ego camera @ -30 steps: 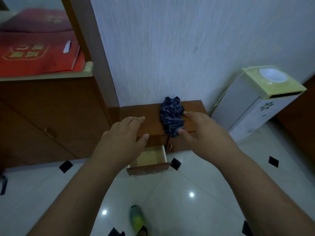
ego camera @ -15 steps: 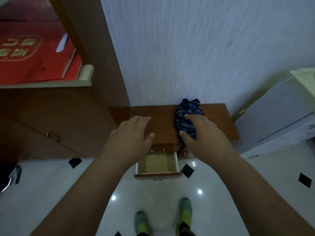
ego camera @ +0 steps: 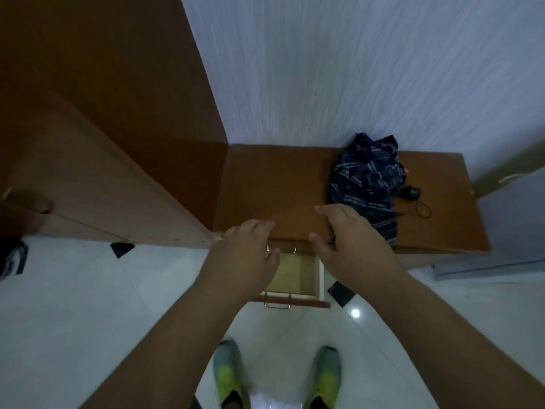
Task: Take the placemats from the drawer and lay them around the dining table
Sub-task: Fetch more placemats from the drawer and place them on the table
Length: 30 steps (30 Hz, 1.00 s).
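I look all around and I can't read any words, numbers or signs here. The dark blue cloth (ego camera: 365, 184) on the far right of the counter (ego camera: 274, 184) has only stripes. My green shoes (ego camera: 233, 376), near me on the floor, show no name that I can make out.

Brown wooden tabletop (ego camera: 280, 184) of the low cabinet sits against the white wall, butted into the taller cabinet on its left. On it: a crumpled dark blue striped cloth (ego camera: 365, 184) toward the right, hanging over the front edge, with a small black object and looped cord (ego camera: 415, 199) just beside it on the right. Below me, white glossy tile floor (ego camera: 88, 305) with black diamond insets, my two green-yellow shoes (ego camera: 230, 376) on it.
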Each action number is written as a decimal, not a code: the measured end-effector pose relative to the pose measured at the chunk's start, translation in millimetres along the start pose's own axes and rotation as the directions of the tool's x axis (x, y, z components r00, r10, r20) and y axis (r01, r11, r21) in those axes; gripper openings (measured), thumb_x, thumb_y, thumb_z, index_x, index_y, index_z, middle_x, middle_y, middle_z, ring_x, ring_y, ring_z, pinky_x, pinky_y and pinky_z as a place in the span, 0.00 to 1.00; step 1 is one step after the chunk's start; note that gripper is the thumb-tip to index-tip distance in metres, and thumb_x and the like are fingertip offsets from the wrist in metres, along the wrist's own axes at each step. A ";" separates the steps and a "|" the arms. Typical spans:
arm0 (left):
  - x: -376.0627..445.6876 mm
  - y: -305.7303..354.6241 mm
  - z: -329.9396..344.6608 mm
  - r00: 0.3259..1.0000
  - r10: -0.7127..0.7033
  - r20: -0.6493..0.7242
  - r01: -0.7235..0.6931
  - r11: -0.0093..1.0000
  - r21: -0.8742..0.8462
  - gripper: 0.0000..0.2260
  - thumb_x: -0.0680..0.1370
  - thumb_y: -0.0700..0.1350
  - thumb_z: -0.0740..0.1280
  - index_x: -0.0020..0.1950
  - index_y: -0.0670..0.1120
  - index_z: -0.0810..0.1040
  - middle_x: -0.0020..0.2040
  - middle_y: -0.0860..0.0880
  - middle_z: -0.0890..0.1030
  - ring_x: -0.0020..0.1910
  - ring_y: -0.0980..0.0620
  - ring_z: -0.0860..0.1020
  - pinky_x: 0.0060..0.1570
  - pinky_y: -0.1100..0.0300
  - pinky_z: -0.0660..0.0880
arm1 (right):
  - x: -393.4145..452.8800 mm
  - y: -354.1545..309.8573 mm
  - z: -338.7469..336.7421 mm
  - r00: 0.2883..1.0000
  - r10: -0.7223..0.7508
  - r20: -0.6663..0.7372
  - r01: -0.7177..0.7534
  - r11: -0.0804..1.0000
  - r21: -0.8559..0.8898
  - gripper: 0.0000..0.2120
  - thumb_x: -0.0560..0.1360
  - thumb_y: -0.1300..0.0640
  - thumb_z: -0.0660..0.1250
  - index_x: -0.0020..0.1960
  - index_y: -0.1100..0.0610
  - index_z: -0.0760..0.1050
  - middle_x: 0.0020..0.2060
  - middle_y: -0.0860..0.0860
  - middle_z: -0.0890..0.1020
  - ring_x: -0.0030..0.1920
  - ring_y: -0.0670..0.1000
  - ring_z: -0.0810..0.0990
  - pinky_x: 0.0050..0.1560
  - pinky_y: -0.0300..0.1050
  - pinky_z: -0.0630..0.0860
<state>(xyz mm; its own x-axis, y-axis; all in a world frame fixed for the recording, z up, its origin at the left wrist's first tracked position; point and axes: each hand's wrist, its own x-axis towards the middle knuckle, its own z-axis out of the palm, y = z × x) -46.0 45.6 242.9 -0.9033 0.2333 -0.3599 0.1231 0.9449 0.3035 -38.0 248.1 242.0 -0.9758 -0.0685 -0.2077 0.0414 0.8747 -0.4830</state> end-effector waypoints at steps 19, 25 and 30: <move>146.1 -106.1 255.1 0.960 0.007 0.281 -0.029 0.997 0.074 0.32 0.79 0.52 0.63 0.81 0.49 0.57 0.81 0.50 0.59 0.73 0.41 0.66 0.66 0.47 0.68 | 102.3 120.3 282.0 0.904 0.142 0.402 -0.097 0.987 -0.130 0.30 0.77 0.46 0.62 0.77 0.50 0.61 0.73 0.51 0.70 0.68 0.58 0.71 0.64 0.55 0.73; 166.4 -112.1 295.3 0.918 0.012 0.397 -0.052 0.995 0.090 0.35 0.78 0.51 0.62 0.83 0.49 0.51 0.83 0.50 0.53 0.77 0.41 0.62 0.72 0.46 0.65 | 108.1 137.7 320.7 0.874 0.152 0.461 -0.093 0.984 -0.149 0.36 0.78 0.46 0.62 0.81 0.49 0.51 0.80 0.47 0.56 0.76 0.58 0.62 0.71 0.56 0.66; 165.1 -109.3 302.2 0.907 -0.014 0.422 -0.038 0.993 0.115 0.38 0.79 0.50 0.63 0.84 0.51 0.46 0.84 0.53 0.46 0.79 0.41 0.59 0.72 0.45 0.66 | 100.6 141.7 330.3 0.869 0.159 0.468 -0.109 0.985 -0.133 0.39 0.77 0.49 0.64 0.81 0.47 0.47 0.81 0.43 0.48 0.77 0.59 0.59 0.72 0.56 0.66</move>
<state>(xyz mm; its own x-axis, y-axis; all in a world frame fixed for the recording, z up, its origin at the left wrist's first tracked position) -84.4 50.4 -116.3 -0.6475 0.2948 -0.7027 0.2033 0.9555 0.2136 -59.4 206.6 -128.3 -0.7408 -0.1451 -0.6558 0.1183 0.9330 -0.3400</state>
